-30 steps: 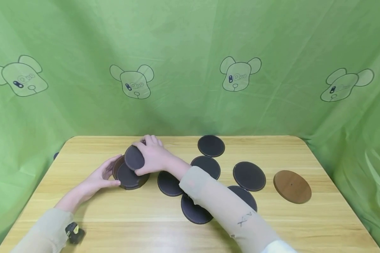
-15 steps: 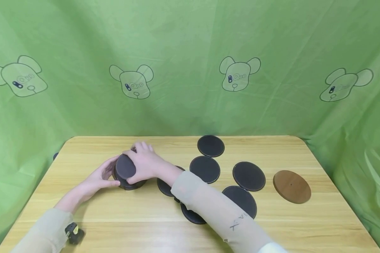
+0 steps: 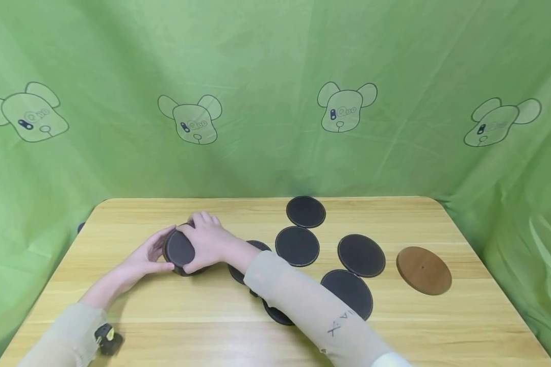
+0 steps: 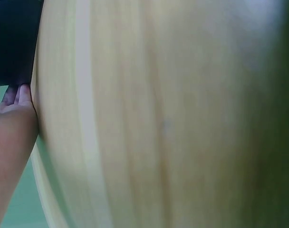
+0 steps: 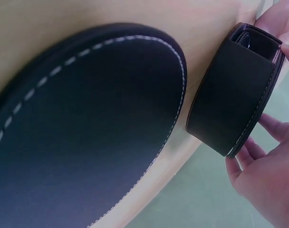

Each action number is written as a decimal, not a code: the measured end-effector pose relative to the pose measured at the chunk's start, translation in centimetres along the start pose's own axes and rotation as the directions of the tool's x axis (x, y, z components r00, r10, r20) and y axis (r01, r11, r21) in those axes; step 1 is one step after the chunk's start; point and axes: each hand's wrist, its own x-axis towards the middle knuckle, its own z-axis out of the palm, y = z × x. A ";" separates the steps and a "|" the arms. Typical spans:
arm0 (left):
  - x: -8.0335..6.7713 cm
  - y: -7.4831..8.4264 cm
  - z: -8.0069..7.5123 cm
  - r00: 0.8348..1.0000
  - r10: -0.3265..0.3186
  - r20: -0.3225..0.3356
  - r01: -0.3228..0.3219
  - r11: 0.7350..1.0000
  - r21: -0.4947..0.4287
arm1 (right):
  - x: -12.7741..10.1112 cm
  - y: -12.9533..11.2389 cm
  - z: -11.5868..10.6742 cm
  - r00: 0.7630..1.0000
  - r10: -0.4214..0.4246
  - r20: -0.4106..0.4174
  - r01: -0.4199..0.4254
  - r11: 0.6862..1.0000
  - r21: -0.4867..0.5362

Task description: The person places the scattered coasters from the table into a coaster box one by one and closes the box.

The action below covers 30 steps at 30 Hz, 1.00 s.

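A green bear-print curtain (image 3: 275,92) backs the wooden table (image 3: 441,326).

A round dark coaster (image 3: 180,249) with pale stitching lies flat atop its dark holder (image 5: 235,107); left of the table's middle.

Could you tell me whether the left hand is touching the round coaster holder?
Touching: the head view shows the left hand pressed against the coaster holder's left side.

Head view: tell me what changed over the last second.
The right hand lowered the dark coaster it holds, from tilted above the round holder to lying flat on top of it. The left hand kept steadying the holder's side. The loose coasters and the brown disc did not move.
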 end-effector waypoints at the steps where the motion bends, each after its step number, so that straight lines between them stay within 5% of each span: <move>1: 0.0 0.0 0.0 1.000 0.001 0.001 -0.001 1.000 0.000 | 0.0 0.0 0.1 1.000 0.001 0.000 -0.001 1.000 -0.002; 30: 0.1 -0.4 0.0 1.000 -0.008 -0.009 0.008 1.000 0.012 | 0.5 -0.2 1.6 0.999 0.010 -0.045 -0.013 0.998 -0.058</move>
